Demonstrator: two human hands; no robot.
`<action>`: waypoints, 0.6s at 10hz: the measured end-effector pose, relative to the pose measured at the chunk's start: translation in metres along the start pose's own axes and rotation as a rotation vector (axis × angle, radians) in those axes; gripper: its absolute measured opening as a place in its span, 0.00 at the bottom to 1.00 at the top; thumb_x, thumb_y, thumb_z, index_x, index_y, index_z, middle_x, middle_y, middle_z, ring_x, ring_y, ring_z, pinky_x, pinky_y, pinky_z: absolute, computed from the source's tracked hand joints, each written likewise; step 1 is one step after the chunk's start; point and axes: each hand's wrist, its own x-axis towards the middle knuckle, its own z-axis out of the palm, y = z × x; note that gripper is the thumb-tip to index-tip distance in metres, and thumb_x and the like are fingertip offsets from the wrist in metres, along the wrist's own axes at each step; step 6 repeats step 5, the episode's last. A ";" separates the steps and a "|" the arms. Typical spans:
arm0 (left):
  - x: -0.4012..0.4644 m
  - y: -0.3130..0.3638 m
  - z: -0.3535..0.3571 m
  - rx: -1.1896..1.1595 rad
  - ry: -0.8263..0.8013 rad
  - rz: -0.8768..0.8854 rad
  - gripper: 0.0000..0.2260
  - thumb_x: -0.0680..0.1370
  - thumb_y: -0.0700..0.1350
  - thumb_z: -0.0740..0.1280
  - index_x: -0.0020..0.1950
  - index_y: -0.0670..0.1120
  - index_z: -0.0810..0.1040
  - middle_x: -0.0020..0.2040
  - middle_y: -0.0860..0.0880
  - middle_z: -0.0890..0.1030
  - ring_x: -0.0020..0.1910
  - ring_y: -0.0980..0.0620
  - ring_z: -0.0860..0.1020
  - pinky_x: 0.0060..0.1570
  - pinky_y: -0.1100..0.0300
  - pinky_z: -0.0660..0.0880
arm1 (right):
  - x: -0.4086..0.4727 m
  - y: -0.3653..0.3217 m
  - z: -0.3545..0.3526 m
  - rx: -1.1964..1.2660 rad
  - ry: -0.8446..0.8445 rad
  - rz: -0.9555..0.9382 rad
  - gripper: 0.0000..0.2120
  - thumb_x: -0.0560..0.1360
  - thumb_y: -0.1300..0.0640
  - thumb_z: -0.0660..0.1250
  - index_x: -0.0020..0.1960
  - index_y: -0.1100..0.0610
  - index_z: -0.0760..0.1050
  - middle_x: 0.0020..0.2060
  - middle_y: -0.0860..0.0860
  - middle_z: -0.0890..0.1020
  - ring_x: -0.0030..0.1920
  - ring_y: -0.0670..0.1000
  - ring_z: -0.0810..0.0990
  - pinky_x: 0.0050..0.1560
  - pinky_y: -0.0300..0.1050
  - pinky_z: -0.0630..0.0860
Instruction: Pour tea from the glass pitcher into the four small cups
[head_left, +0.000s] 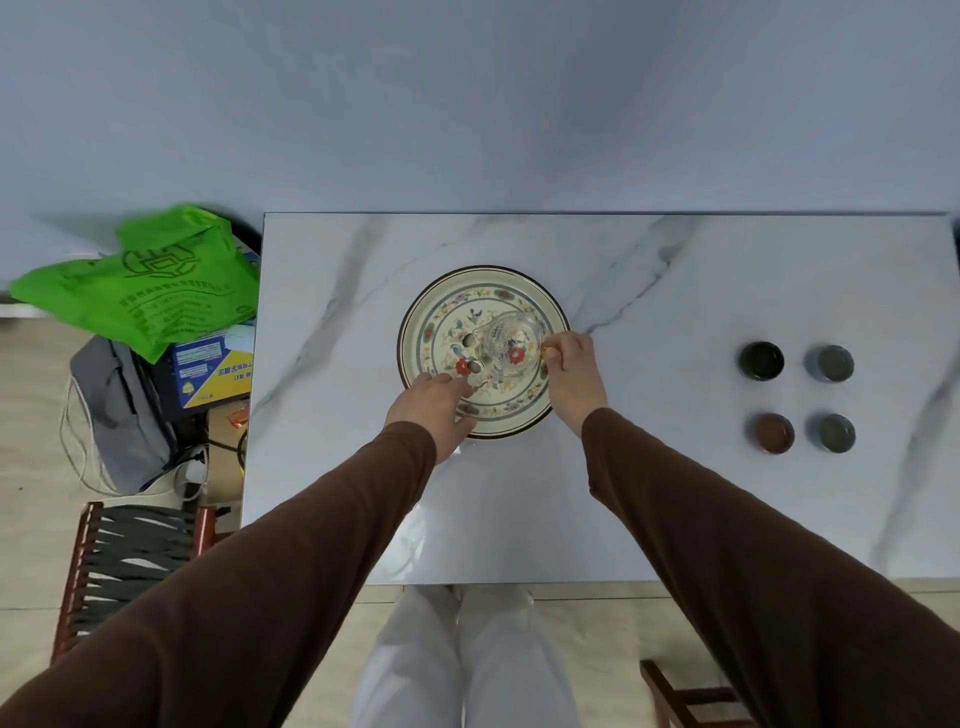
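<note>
Head view, the only one: the glass pitcher stands on a floral plate near the middle of the marble table. It is clear glass, so the plate pattern shows through it, and I cannot tell how much tea is inside.

The right hand is at the pitcher's right side, fingers pinched narrow at what looks like the handle w/ a small amber part. Probably this is the grip for lifting, but if it is fully closed on it I cannot tell.

The left hand lies on the near-left rim of the plate, fingers loosely spread and holding nothing. I think it is there to keep the plate steady.

The four small cups stand in a 2-by-2 group at the right, well apart from the plate. Being grouped close, they can be filled one after another w/o much travel. Whether any has tea already is not clear. Pouring is not yet begun, in my judgement.
</note>
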 end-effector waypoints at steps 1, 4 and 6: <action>-0.008 0.003 -0.004 0.012 -0.013 -0.014 0.20 0.76 0.52 0.64 0.67 0.49 0.73 0.62 0.48 0.77 0.63 0.46 0.71 0.59 0.51 0.72 | -0.012 -0.002 -0.009 0.001 0.008 0.055 0.20 0.82 0.56 0.56 0.73 0.58 0.63 0.71 0.54 0.64 0.63 0.53 0.73 0.65 0.43 0.67; -0.057 0.012 -0.017 0.011 -0.017 -0.033 0.20 0.75 0.52 0.65 0.67 0.50 0.73 0.65 0.48 0.75 0.65 0.45 0.70 0.62 0.49 0.72 | -0.082 0.008 -0.037 -0.318 -0.223 0.080 0.21 0.79 0.52 0.61 0.70 0.57 0.67 0.65 0.56 0.75 0.63 0.58 0.75 0.64 0.52 0.72; -0.079 0.016 -0.022 0.036 -0.026 -0.012 0.21 0.75 0.52 0.66 0.67 0.50 0.72 0.65 0.48 0.74 0.66 0.46 0.70 0.61 0.50 0.72 | -0.107 0.001 -0.045 -0.477 -0.251 -0.026 0.20 0.79 0.51 0.60 0.69 0.56 0.70 0.62 0.55 0.77 0.63 0.57 0.73 0.62 0.52 0.72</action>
